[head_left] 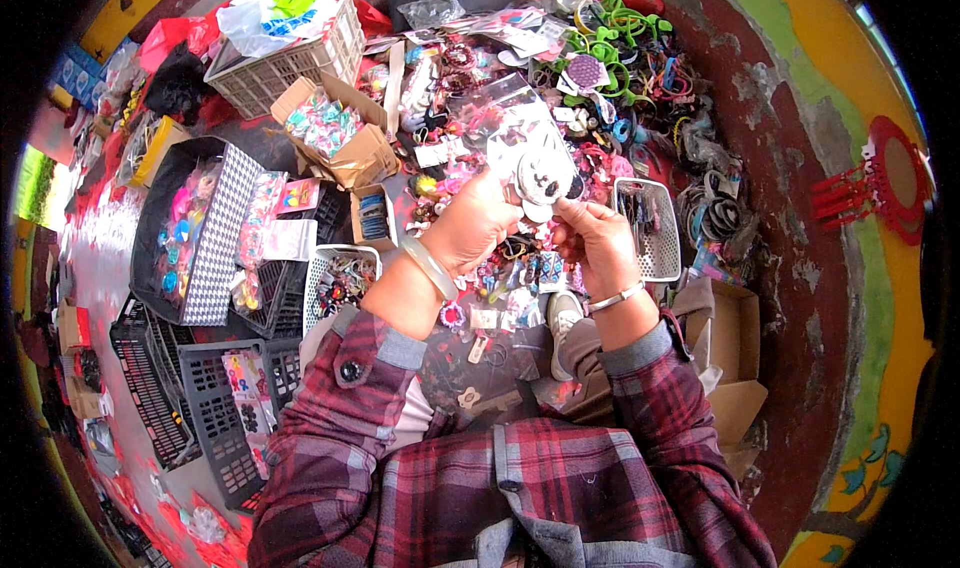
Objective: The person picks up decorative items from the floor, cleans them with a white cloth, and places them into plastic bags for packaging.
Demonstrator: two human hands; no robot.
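Between my two hands is a white, flat animal-face trinket [543, 173] with dark eyes and nose; its exact kind I cannot make out. Clear plastic [512, 108] shows just beyond it. My left hand [474, 218] pinches its left side, with a pale bangle round the wrist. From the right, the fingertips of my right hand [597, 240] are closed on its lower edge; a bracelet circles that wrist. Under both hands spreads a pile of small colourful hair accessories [470, 153], many in pink, red and white.
Left of me stand a houndstooth-sided box [222, 233], black plastic baskets [222, 418] and a white basket [318, 268]. Farther off are a cardboard box [350, 158] of packets and a large crate [290, 73]. A white basket [668, 230] and an open carton [735, 333] lie right.
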